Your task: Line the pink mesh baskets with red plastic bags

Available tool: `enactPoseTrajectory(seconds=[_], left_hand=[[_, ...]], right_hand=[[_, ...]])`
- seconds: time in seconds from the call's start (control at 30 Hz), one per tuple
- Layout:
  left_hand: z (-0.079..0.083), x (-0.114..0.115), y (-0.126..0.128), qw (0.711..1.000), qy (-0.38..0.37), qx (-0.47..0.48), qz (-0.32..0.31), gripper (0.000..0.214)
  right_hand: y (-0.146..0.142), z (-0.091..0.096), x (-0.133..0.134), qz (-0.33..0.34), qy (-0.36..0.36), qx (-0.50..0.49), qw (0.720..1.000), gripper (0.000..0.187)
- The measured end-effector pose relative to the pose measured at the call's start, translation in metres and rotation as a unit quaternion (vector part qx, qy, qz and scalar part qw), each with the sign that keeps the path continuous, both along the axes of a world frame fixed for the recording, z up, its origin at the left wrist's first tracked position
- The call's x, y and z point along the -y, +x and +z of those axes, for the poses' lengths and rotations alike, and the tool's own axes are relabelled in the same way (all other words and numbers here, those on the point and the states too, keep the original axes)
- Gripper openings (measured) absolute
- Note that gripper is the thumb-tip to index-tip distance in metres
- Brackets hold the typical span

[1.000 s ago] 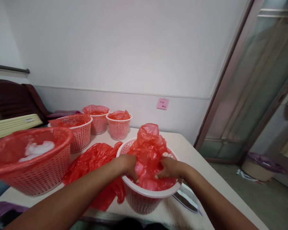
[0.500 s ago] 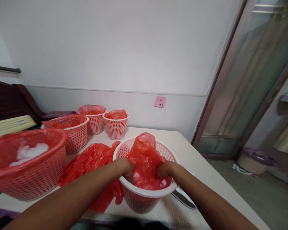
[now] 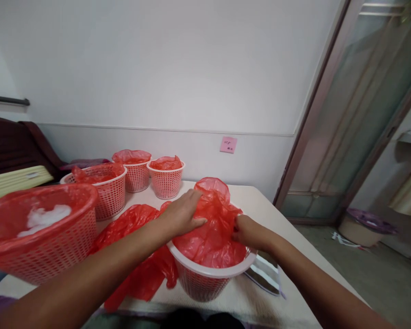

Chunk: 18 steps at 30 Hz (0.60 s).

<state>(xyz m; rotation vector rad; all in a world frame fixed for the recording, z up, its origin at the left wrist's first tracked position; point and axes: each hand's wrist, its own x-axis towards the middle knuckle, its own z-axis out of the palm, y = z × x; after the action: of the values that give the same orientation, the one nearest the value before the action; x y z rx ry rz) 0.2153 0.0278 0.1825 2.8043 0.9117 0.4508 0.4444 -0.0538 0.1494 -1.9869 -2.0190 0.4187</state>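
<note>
A red plastic bag [image 3: 210, 230] lies bunched inside a white mesh basket [image 3: 208, 278] at the table's near edge. My left hand [image 3: 183, 214] rests on the bag's left side over the basket rim, fingers stretched out and pressing the plastic. My right hand [image 3: 248, 232] is closed, pinching the bag's right side near the rim. A second loose red bag [image 3: 133, 246] lies crumpled on the table just left of the basket.
A large basket [image 3: 44, 246] lined in red with white stuff inside stands at the left. Three smaller red-lined baskets [image 3: 166, 180] stand at the back by the wall. A flat clear packet [image 3: 265, 276] lies right of the near basket. A sliding door is at right.
My left hand has come up out of the basket and spread over the bag's left side. The bag now stands higher and wider over the rim.
</note>
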Motion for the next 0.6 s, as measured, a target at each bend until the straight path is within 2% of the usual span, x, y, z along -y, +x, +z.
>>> enactPoseTrajectory(seconds=[0.1,0.17,0.23,0.37,0.4,0.47,0.6], left_hand=[[-0.010,-0.003,0.011,0.988,0.090,0.069,-0.108,0.087],[-0.017,-0.005,0.015,0.980,0.114,0.056,-0.151,0.087],[-0.023,-0.006,0.014,0.983,0.110,0.014,-0.147,0.077],[-0.030,-0.006,0.003,0.988,0.073,-0.059,-0.118,0.023],[-0.031,-0.006,0.000,0.990,0.070,-0.059,-0.111,0.015],[-0.028,-0.007,-0.001,0.992,0.074,-0.040,-0.090,0.018],[-0.010,-0.009,0.013,0.982,0.146,0.100,-0.061,0.051]], right_hand=[[-0.002,0.004,0.009,0.016,0.011,0.007,1.000,0.017],[-0.003,0.004,0.015,0.027,0.014,0.008,1.000,0.019],[-0.001,0.003,0.021,0.031,0.013,0.012,0.999,0.020],[0.007,0.003,0.032,0.026,0.042,0.021,0.999,0.021],[0.009,0.003,0.033,0.026,0.059,0.011,0.998,0.023],[0.012,0.006,0.035,0.027,0.109,-0.015,0.994,0.030],[0.006,0.011,0.034,0.038,0.247,-0.027,0.968,0.061]])
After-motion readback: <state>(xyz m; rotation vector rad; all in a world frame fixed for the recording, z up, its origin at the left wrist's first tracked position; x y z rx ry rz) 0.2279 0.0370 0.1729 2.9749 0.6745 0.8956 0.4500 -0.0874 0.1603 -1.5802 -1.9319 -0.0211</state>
